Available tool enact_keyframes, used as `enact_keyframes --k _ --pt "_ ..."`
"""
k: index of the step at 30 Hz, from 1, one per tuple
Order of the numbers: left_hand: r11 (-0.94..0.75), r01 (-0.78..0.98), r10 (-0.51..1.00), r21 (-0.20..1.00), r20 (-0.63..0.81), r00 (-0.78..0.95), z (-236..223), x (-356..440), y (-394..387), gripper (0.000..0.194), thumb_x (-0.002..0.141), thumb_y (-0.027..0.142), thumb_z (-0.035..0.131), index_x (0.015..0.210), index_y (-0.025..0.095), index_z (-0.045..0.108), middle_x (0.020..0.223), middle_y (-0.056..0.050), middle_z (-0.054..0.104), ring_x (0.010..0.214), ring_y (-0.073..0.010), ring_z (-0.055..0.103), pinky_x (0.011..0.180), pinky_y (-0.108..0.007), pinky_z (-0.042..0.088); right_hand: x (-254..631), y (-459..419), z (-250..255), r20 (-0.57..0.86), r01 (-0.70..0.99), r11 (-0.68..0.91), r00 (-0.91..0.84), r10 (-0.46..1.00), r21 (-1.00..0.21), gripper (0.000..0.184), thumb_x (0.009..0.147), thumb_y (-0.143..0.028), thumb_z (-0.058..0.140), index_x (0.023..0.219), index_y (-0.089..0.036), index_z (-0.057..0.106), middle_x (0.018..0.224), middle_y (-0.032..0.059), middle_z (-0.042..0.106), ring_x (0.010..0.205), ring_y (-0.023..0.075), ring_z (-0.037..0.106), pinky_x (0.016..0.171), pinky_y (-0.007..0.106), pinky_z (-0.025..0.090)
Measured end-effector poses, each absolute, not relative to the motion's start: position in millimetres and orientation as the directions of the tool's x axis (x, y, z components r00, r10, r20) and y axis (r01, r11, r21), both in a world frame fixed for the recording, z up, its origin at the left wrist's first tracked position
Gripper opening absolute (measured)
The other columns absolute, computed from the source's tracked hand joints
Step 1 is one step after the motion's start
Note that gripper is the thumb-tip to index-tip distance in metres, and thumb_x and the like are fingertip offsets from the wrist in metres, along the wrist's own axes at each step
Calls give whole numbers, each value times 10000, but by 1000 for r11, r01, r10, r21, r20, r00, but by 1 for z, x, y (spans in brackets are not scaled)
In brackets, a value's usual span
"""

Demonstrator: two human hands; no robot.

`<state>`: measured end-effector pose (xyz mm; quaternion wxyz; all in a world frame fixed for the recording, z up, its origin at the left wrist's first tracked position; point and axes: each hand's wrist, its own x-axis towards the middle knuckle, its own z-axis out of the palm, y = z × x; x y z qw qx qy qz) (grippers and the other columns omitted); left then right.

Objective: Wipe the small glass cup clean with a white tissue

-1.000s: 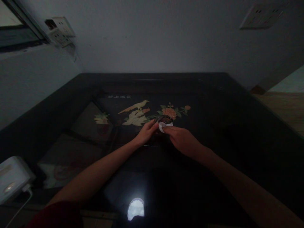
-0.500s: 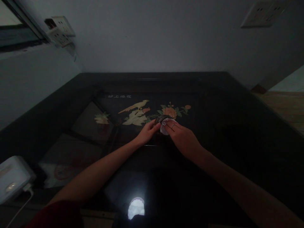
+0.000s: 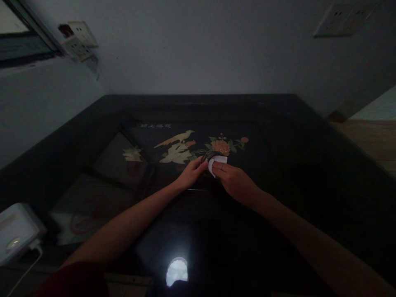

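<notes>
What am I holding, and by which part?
Left hand grips a dark object by its left edge; right hand holds a white cloth or tissue at its middle.

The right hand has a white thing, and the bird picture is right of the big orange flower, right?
No: the head view shows the bird picture left of the big orange flower. The right hand does have a white thing.

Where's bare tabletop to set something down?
Tabletop between right forearm and right edge looks bare, though dark. So does the far strip between inlaid picture and wall. Crowded: middle, where left hand holds a dark object and right hand a white cloth; lower left, by white box and cable.
</notes>
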<state>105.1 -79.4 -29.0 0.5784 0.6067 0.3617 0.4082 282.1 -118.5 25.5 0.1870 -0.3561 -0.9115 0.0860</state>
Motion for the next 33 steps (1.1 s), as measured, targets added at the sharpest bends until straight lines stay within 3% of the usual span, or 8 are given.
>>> enact_keyframes --k 5,11,15,19,27,33 --pt "-28 -78 917 997 57 394 -33 105 -78 534 758 611 563 986 129 581 824 -24 566 726 -137 500 649 -236 399 284 -119 33 196 646 697 -674 712 -312 396 851 -1 389 1170 -107 598 1162 122 655 1096 217 603 952 362 491" --pt "-45 -77 919 996 71 388 -34 104 -77 517 768 590 567 990 124 599 828 -34 590 735 -144 517 666 -245 406 284 -122 40 115 735 651 -642 758 -188 349 879 -41 408 1120 -150 635 1125 91 683 1009 207 646 875 347 528" --pt "-41 -61 921 997 61 386 -35 105 -77 525 774 589 562 1015 124 600 820 -27 593 707 -129 506 615 -222 387 283 -123 39 159 758 650 -636 755 -56 315 886 -45 416 1104 -108 635 1119 130 678 1025 234 636 845 356 543" --pt "-39 -68 917 997 62 394 -34 106 -77 530 777 601 544 1020 132 583 847 -32 594 729 -140 517 631 -231 402 281 -123 35 235 762 648 -632 739 9 332 884 -38 419 1162 -47 601 1193 178 633 1155 266 565 930 374 505" --pt "-136 48 916 990 107 387 -23 106 -80 521 737 640 563 854 132 561 754 -18 547 708 -146 470 640 -253 390 284 -118 28 312 714 688 -630 711 -126 376 878 -22 396 1194 -93 588 1221 148 622 1164 236 558 974 381 478" --pt "-109 15 911 994 94 402 -30 105 -79 484 784 595 538 904 127 556 752 -11 538 679 -130 459 611 -238 366 284 -118 25 287 640 736 -679 676 -220 362 877 -30 409 1175 -117 595 1215 129 626 1143 212 573 978 352 468"
